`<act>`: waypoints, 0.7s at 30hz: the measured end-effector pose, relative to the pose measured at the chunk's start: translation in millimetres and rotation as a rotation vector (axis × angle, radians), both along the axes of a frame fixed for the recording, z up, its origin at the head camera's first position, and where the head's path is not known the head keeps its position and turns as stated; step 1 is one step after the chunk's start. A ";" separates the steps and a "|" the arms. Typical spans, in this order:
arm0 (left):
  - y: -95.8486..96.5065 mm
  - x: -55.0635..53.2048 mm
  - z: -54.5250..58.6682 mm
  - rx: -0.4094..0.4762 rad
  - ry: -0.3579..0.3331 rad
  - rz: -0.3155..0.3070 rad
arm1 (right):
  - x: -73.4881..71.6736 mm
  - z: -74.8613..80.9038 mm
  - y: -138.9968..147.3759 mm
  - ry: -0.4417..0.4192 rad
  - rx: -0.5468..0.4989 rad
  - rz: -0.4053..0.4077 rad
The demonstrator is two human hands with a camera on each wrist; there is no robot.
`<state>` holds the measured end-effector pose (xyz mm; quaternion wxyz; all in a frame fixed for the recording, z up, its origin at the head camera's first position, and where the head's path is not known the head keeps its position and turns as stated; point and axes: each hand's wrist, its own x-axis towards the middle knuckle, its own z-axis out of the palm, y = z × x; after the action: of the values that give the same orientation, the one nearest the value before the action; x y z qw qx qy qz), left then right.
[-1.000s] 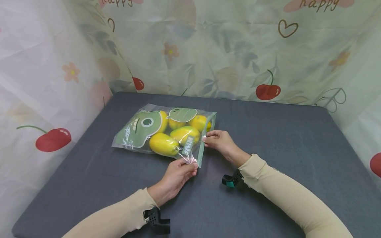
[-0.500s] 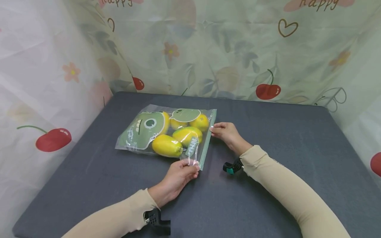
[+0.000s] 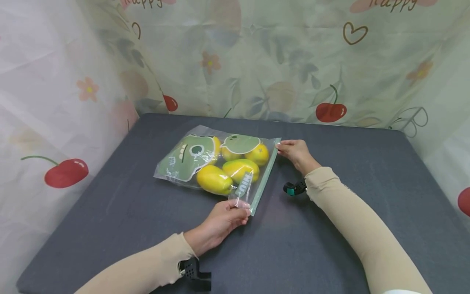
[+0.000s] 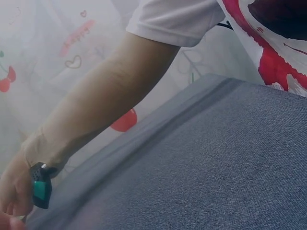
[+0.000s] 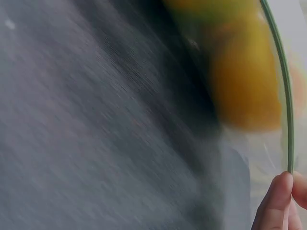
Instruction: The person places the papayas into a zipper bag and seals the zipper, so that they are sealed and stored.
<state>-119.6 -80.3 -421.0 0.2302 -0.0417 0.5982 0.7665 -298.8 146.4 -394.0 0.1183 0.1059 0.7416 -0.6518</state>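
Observation:
A clear zip bag [image 3: 187, 157] with a green cartoon print lies on the table, several yellow fruits inside. Two long ones look like mangoes [image 3: 214, 179]; a rounder yellow fruit [image 3: 258, 154] sits near the opening end. Along the right side runs a pale green zip strip [image 3: 265, 179]. My left hand [image 3: 220, 224] pinches the near corner by that strip. At its far end, my right hand [image 3: 297, 155] pinches the strip between thumb and fingers. The right wrist view shows the fingertips [image 5: 273, 203] on the strip, its edges lying together, with blurred fruit behind.
The dark grey table [image 3: 330, 237] stretches around the bag. Behind it hangs a patterned cloth [image 3: 275, 61] with cherries and flowers, also along both sides. Small black camera mounts sit at the left wrist [image 3: 196, 273] and right wrist [image 3: 295, 188].
My right hand has slid along the strip toward its far end, moving away and right. The bag has shifted right with it, while my left hand keeps the near corner, moving only slightly.

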 end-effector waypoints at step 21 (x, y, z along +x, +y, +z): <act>-14.8 -2.3 2.6 0.041 -0.077 -0.309 | -3.7 -1.8 10.4 0.008 0.074 -0.053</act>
<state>-121.9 -95.1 -418.4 0.3690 0.0260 0.5725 0.7317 -302.5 156.8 -395.8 0.0942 0.1271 0.7625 -0.6274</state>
